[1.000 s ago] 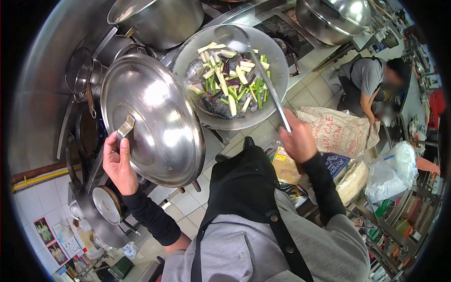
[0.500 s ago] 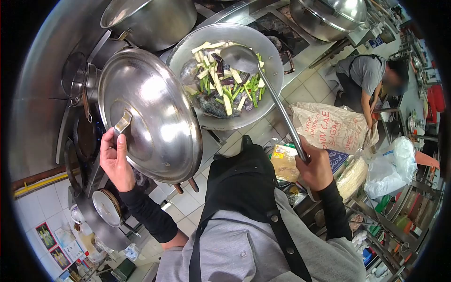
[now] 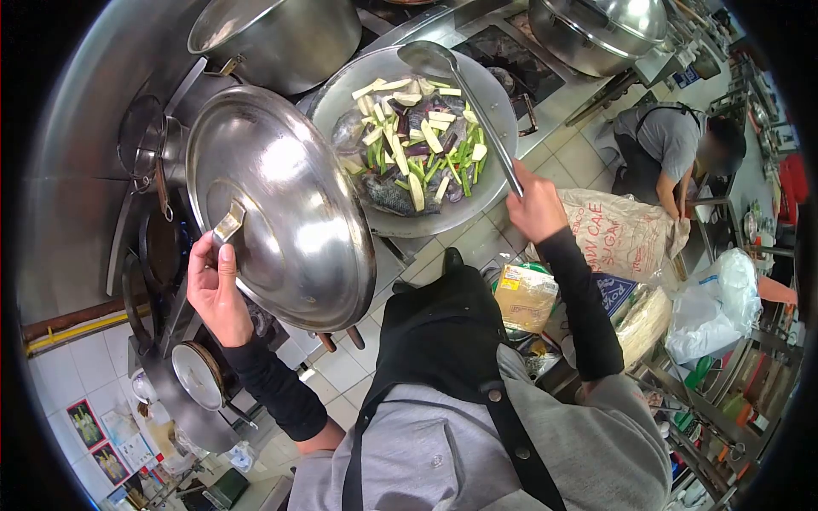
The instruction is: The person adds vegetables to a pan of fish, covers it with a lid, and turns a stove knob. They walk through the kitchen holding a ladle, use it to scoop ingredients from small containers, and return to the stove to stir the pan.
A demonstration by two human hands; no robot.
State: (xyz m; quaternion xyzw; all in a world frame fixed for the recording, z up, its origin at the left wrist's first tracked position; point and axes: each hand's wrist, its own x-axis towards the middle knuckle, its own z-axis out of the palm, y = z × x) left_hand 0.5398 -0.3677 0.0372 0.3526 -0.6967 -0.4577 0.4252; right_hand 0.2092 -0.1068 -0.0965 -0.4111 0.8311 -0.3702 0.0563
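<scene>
A large metal lid (image 3: 290, 196) is tilted at the left of the pan, its handle (image 3: 228, 223) gripped by my left hand (image 3: 218, 294). My right hand (image 3: 538, 204) is closed on the handle of a long metal ladle (image 3: 486, 123). The ladle's bowl hangs over the far rim of a wide metal pan (image 3: 503, 175). Inside the pan lie cut green and pale vegetable pieces (image 3: 396, 149), purple pieces and dark-skinned fish (image 3: 388, 194).
Tall pot (image 3: 298, 47) behind the lid; covered pot (image 3: 596, 34) beyond the burner (image 3: 503, 64). At the right are a sugar sack (image 3: 618, 230), plastic bags (image 3: 711, 302) and a person (image 3: 665, 140) bending over. Pans (image 3: 158, 247) hang or stand at the left.
My right hand has moved away from me with the ladle, whose bowl has gone from over the vegetables to the pan's far rim. The lid has shifted slightly right in view.
</scene>
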